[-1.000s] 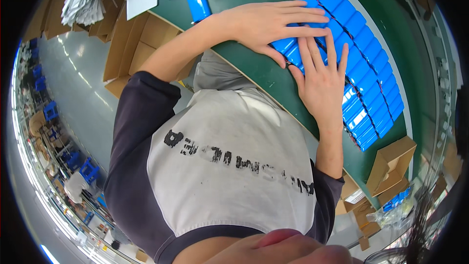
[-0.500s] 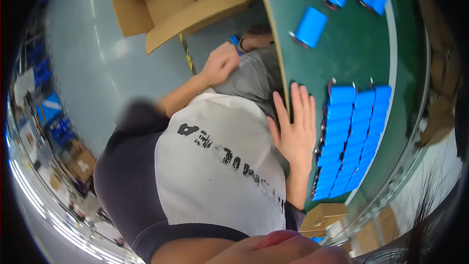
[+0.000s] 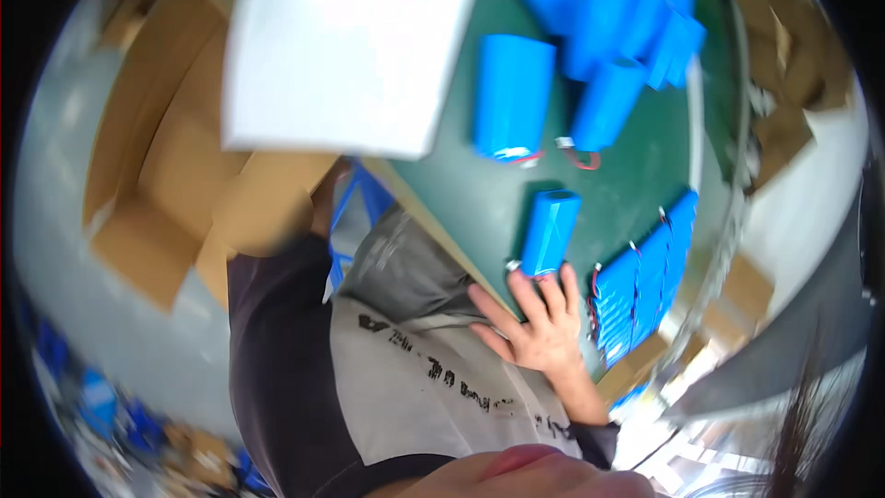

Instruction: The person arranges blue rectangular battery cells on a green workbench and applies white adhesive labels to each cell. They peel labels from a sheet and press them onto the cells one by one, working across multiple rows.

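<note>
My right hand lies at the edge of the green table, palm down with its fingers spread. Its fingertips are at the wired end of a blue shrink-wrapped battery pack; whether they touch it I cannot tell. My left arm reaches toward the open cardboard box, and a bit of bare forearm shows behind a flap. The left hand itself is hidden. A blurred white sheet or panel covers the area beyond that forearm, and what supports it does not show.
More blue battery packs with thin leads lie on the table's far part, some heaped together. Close rows of packs stand to the right of my right hand. Blue plastic shows below the table edge. Cardboard lies beyond the table's right side.
My view has swung, with the box now farther left. My left hand, earlier a closed fist at my lap, is hidden. The white sheet has come into view, and a pack lies by my right fingertips.
</note>
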A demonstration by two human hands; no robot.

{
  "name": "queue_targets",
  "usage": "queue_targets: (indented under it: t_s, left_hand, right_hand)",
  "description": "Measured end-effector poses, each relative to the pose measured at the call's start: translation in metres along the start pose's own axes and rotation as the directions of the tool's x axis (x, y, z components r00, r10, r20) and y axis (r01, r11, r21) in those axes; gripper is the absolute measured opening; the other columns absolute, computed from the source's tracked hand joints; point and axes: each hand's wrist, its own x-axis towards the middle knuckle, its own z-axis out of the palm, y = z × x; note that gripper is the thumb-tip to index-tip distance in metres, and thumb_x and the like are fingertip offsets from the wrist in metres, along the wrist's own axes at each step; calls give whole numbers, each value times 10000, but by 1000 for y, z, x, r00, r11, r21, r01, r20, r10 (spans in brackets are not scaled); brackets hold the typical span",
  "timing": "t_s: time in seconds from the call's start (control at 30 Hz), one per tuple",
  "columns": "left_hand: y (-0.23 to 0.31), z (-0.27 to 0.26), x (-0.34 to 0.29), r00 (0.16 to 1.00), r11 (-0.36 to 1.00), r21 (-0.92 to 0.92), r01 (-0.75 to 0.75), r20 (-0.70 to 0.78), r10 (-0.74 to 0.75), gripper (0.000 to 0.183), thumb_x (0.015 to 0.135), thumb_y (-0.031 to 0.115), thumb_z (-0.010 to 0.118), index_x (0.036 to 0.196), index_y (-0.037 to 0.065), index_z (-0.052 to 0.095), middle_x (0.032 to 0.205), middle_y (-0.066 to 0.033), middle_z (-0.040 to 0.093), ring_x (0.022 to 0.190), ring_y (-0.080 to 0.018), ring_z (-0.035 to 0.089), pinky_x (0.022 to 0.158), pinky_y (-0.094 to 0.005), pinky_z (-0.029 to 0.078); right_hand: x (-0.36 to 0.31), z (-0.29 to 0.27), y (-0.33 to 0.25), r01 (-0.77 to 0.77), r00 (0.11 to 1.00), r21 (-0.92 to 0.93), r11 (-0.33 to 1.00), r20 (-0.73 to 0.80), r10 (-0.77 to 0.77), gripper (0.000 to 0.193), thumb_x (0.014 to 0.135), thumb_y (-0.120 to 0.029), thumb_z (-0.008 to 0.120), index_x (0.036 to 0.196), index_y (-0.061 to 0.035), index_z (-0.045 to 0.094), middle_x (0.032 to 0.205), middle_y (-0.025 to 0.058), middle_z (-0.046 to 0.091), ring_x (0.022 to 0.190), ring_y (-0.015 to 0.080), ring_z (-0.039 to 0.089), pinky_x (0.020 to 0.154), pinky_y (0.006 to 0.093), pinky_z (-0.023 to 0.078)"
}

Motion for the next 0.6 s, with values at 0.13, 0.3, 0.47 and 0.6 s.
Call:
queue_targets:
  t_s: [0.13, 0.3, 0.47, 0.6]
  left_hand:
    - [40, 28, 39, 995, 996, 82, -47, 90, 40, 241, 1007, 209, 534, 1153, 59, 653, 1132, -147, 626, 1029, -293, 617, 867, -436, 497]
    - [32, 30, 70, 992, 992, 126, 18, 122, -34, 205, 1008, 204, 552, 1121, 60, 645, 1080, -127, 600, 981, -266, 587, 834, -412, 475]
    - [23, 38, 64, 986, 993, 74, 92, 133, -102, 173, 1009, 199, 570, 1089, 61, 638, 1028, -107, 573, 933, -238, 557, 800, -388, 453]
    - [11, 19, 49, 988, 986, -83, 142, 76, -136, 151, 1009, 195, 585, 1064, 62, 631, 987, -92, 552, 894, -216, 532, 773, -369, 436]
  right_hand:
    - [-15, 0, 11, -48, 999, 127, 991, -13, 50, 459, 833, -438, 775, 1279, -335, 740, 1463, -127, 588, 1338, 178, 527, 1234, 499, 308]
    - [-36, -2, 16, 18, 999, 152, 988, -52, -10, 364, 879, -419, 682, 1224, -333, 758, 1474, -137, 583, 1363, 180, 514, 1222, 484, 332]
    - [-43, -3, 20, 32, 998, 174, 984, -58, -22, 408, 873, -388, 673, 1270, -327, 743, 1485, -146, 569, 1361, 165, 517, 1218, 466, 335]
    - [-36, -1, 21, 33, 997, 188, 982, -80, -18, 393, 864, -345, 709, 1252, -306, 754, 1479, -117, 584, 1372, 172, 516, 1228, 463, 326]
